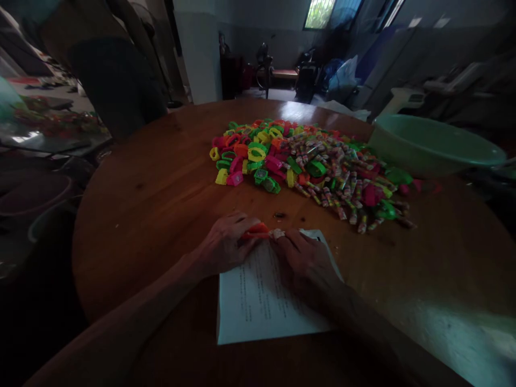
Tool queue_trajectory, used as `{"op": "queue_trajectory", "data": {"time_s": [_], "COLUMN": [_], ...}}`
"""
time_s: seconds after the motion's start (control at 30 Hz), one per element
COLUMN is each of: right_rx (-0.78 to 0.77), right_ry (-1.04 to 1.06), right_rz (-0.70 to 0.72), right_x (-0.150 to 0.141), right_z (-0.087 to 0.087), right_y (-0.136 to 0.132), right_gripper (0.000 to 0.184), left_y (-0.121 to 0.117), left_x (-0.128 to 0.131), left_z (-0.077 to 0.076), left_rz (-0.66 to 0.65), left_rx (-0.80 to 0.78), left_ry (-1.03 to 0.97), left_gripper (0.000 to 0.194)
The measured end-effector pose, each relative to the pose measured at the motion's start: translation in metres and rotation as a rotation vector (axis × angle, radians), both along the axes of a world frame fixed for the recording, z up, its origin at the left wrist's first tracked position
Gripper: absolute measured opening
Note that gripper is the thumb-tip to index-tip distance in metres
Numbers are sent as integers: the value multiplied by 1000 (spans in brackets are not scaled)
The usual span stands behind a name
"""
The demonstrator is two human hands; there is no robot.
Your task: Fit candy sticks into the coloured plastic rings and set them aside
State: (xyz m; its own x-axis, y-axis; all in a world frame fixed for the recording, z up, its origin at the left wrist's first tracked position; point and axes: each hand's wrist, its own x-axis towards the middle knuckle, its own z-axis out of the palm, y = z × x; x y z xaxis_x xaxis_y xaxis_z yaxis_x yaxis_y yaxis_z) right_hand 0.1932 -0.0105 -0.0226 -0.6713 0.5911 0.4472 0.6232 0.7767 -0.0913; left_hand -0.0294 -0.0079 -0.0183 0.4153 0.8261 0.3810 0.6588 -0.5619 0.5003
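Over a printed sheet of paper (258, 306), my two hands meet near its top edge. My left hand (228, 244) is closed around an orange plastic toy watch (258, 231). Pressed against the watch's right end is a small whitish wrapped candy (276, 234), pinched in the fingers of my right hand (304, 258). Much of the candy is hidden by those fingers. Beyond my hands lies a heap of bright toy watches (258, 153) in green, yellow, pink and orange. Candy rolls in clear wrappers (342, 183) are piled against its right side.
A large green basin (435, 142) stands at the right of the round wooden table (153, 188). A small dark object (279, 215) lies just past the paper. At the left back a person (116, 70) stands beside another surface with colourful items.
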Motion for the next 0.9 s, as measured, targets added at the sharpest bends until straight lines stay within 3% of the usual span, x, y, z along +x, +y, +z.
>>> {"op": "queue_trajectory", "data": {"time_s": [0.17,0.4,0.6,0.73,0.77,0.83,0.9], "right_rx": [-48,19,-63,-149,-160,-20,71], "right_ry": [11,-274,-385,-243,-166,-28,-93], "right_rz": [-14,27,-18,40,14,-195,-334], "right_x": [1,-5,-15,-2,7,32,59], "right_z": [0,17,25,30,32,32,26], "right_y": [1,3,-4,6,11,23,41], "right_gripper": [24,21,15,11,11,14,13], "left_y": [0,2,1,7,5,-4,-22], "left_x": [1,2,-2,-12,-20,-42,-73], "left_z": [0,-1,-3,3,8,21,34], "left_rz": [-6,-22,-31,19,47,136,278], "left_rx": [-16,0,-1,-29,-37,-64,-102], "left_ry": [4,-35,-31,-3,24,81,116], "left_gripper": [19,23,24,22,21,21,21]}}
